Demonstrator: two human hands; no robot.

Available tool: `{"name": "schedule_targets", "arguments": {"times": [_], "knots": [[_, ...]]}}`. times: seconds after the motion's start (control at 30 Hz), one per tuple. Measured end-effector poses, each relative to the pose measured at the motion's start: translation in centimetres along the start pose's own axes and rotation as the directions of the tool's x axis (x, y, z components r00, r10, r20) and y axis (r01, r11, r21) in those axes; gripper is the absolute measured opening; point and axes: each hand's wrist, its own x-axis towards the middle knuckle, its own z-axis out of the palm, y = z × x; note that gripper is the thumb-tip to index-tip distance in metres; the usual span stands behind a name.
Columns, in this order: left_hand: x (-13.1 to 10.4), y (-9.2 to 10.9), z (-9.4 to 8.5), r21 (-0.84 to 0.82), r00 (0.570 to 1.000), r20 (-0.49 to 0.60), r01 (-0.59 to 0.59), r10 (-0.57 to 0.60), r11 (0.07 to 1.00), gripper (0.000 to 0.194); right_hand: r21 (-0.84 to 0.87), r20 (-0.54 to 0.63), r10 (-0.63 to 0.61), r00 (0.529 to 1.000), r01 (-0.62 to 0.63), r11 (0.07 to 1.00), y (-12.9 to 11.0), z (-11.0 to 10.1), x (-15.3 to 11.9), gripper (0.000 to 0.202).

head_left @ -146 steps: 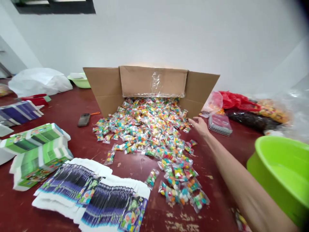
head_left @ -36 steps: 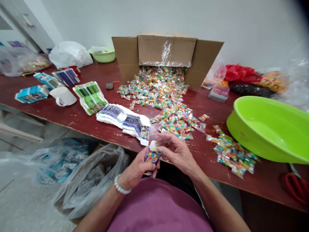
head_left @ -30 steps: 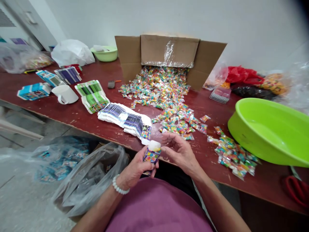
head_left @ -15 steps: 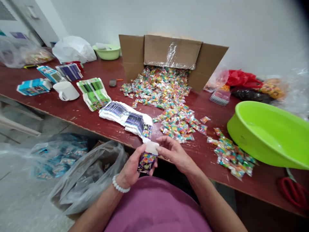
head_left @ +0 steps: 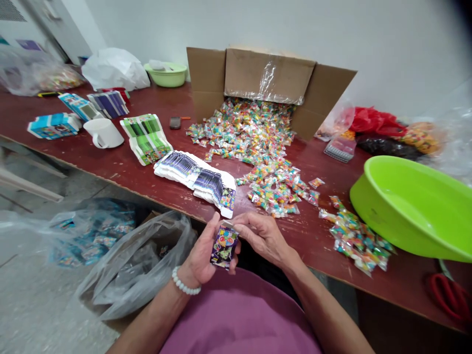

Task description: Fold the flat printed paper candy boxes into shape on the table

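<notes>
A small dark purple candy box (head_left: 224,246) with bright printing is upright in my left hand (head_left: 204,254), whose fingers wrap around its sides. My right hand (head_left: 262,237) has thumb and fingers closed at the box's top edge, on the white flap (head_left: 228,224), which lies nearly flat. The inside of the box is hidden. Just beyond my hands, a row of flattened purple cartons (head_left: 199,179) overlaps on the red-brown table (head_left: 177,199). Past them spreads a heap of small clear candy packets (head_left: 258,132).
A cardboard box (head_left: 269,73) lies open behind the packets. At right are a green basin (head_left: 413,211), a smaller packet pile (head_left: 357,236) and red-handled scissors (head_left: 448,297). Leftward stand green cartons (head_left: 147,140) and a white mug (head_left: 103,133). A plastic-lined box (head_left: 143,270) sits below the table edge.
The white flap stood up from the box top; now it is folded down, with my right hand pressed against it. My left hand still holds the box.
</notes>
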Motion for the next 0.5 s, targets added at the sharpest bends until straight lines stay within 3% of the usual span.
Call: {"name": "schedule_targets", "arguments": {"times": [0.13, 0.27, 0.4, 0.5], "knots": [[0.2, 0.0, -0.3, 0.015, 1.0, -0.008, 0.005, -0.005, 1.0, 0.046, 0.131, 0.001, 0.148, 0.989, -0.147, 0.98, -0.1, 0.3, 0.3, 0.02], [0.3, -0.4, -0.3, 0.09, 0.995, -0.057, -0.072, 0.078, 0.993, 0.043, 0.395, 0.073, 0.346, 0.936, -0.345, 0.851, 0.5, 0.7, 1.0, 0.029], [0.2, -0.6, -0.3, 0.135, 0.992, -0.03, -0.12, 0.125, 0.984, 0.053, 0.489, 0.103, 0.4, 0.911, -0.396, 0.777, 0.5, 0.8, 1.6, 0.033], [0.3, -0.6, -0.7, 0.131, 0.988, -0.049, -0.142, 0.149, 0.981, 0.051, 0.455, 0.061, 0.39, 0.919, -0.373, 0.809, 0.2, 1.1, 1.4, 0.032]]}}
